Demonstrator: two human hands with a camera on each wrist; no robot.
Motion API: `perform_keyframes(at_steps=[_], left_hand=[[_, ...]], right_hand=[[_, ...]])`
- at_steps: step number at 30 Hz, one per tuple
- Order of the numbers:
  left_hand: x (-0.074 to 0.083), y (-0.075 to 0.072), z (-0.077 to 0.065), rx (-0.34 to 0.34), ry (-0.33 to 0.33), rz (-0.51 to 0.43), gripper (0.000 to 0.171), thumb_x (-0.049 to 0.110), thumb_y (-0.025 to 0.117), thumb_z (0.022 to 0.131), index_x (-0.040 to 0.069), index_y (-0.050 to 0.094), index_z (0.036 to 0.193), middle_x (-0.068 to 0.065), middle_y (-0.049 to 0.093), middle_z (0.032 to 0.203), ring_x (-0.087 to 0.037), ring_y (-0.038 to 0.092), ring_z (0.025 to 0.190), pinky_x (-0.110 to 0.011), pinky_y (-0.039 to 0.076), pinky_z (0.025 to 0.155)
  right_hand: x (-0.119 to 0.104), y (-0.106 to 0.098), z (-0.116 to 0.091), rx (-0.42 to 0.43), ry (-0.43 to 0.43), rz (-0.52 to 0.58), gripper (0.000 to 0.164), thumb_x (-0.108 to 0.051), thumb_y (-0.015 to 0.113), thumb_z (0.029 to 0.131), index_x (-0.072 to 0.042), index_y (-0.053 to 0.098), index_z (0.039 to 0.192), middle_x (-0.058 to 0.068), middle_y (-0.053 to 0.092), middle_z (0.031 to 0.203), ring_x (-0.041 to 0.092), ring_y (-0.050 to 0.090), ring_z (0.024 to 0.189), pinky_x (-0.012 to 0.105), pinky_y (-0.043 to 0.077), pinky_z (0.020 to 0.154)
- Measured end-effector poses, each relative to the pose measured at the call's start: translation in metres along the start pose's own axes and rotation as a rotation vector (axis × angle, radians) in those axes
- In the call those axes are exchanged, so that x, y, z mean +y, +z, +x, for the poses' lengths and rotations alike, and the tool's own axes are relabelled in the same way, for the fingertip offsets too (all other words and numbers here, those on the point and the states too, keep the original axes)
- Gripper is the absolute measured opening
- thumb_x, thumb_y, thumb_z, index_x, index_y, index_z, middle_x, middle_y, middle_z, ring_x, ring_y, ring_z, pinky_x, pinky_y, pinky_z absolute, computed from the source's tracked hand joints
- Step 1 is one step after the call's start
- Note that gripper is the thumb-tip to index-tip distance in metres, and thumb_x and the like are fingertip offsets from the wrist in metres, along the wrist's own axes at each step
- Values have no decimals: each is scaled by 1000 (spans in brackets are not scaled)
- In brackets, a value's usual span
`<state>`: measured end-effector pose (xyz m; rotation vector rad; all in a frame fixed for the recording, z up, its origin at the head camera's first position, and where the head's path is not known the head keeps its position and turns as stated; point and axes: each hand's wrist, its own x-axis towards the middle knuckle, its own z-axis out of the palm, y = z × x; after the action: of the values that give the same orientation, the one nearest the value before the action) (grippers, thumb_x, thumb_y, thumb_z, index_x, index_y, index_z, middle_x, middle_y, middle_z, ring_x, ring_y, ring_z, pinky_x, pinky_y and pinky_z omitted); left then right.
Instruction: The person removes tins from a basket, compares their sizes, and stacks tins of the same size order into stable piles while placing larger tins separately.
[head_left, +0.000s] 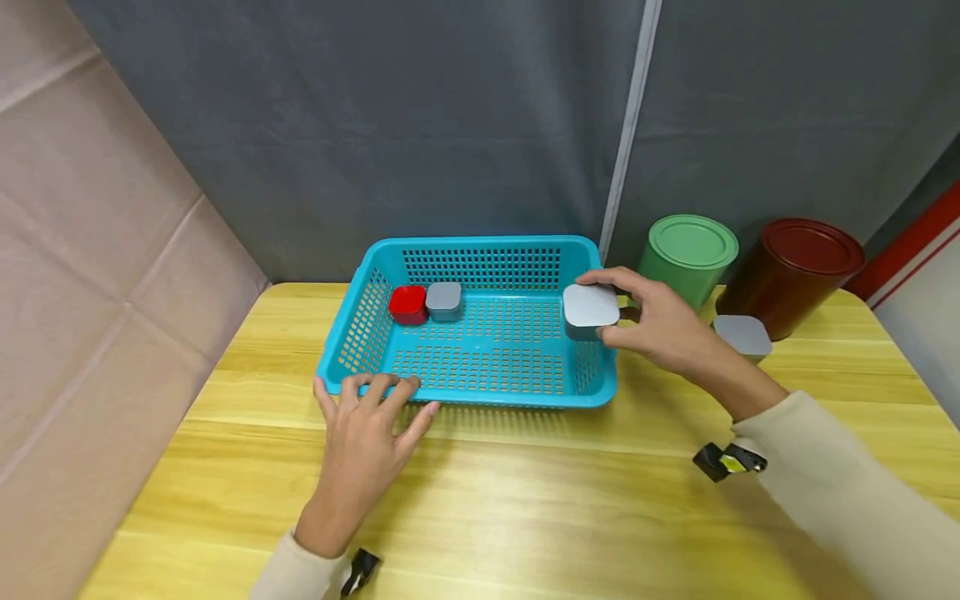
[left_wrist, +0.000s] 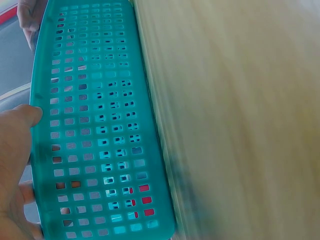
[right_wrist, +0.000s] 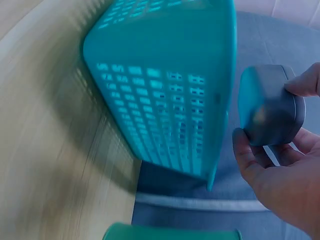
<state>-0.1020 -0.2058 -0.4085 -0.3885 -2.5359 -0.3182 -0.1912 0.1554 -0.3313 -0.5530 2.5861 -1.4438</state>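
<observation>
My right hand (head_left: 656, 321) grips a grey rounded-square box (head_left: 591, 305) by its sides, thumb and fingers on opposite faces. In the head view the box overlaps the right end of a turquoise slotted basket (head_left: 480, 400); in the right wrist view the box (right_wrist: 272, 105) is up beside the basket's rim. Inside the basket, toward its left end, a red box (head_left: 408, 305) and a smaller-looking grey box (head_left: 445, 301) sit side by side. At the front left rim rests my left hand (head_left: 363, 442), fingers reaching over the edge and thumb outside.
Right of the basket stand a green canister (head_left: 692, 250) and a dark red canister (head_left: 798, 271). Another grey box (head_left: 742, 335) is on the wooden table (head_left: 510, 508) by them, partly behind my right wrist. A grey curtain (head_left: 405, 125) hangs at the back.
</observation>
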Motion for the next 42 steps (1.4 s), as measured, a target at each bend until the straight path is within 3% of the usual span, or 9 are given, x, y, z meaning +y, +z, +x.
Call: perform_keyframes(at_steps=[4,7,15,19,26,30,42], left_hand=[[1,-1,0,-8,-3,3,34,47,74,92,17,77,109,-7,75,107,-43,59,110,-93,10,106],[1,-1,0,-10,-4,3,35,48,73,92,18,77,109,-8,75,107,-43,58,110,-93,10,106],[1,-2,0,-10,-9,9,34,47,74,93,17,77,109,-8,76,107,-44,59,111,-93,11,106],[1,-3,0,-17,-14,9,33,46,75,93,17,77,110,-9,76,108,-44,59,111,-93,10,106],[1,-3,1,-15,-4,14,34,47,74,93,18,78,110,-8,75,107,-43,59,110,-93,12,105],[1,-2,1,-14,-1,16,35,48,73,93,18,78,110,-7,75,107,-43,59,110,-93,12,105],[1,-2,1,-17,-10,9,34,47,74,93,18,77,110,-7,75,107,-42,59,110,-93,12,106]], right_hand=[[7,-13,-13,21,28,16,59,0,67,91,-12,54,147,13,52,148,31,51,120,16,46,93],[14,-24,-22,37,54,2,61,1,67,91,-12,53,148,15,51,147,33,51,120,8,45,88],[38,-50,-44,83,127,-3,58,2,62,94,-18,53,148,2,47,139,24,54,111,21,57,75],[46,-60,-54,121,142,-14,58,2,62,95,-22,54,147,-3,52,131,18,57,104,24,58,74],[65,-76,-69,168,140,-31,61,6,62,95,-20,52,150,-11,53,131,4,60,103,16,52,76],[79,-83,-75,194,103,-8,63,13,57,94,-15,52,150,-12,57,129,3,60,101,17,51,73],[108,-97,-86,237,99,-49,59,12,55,98,-13,52,151,-25,52,130,-8,51,109,13,44,71]])
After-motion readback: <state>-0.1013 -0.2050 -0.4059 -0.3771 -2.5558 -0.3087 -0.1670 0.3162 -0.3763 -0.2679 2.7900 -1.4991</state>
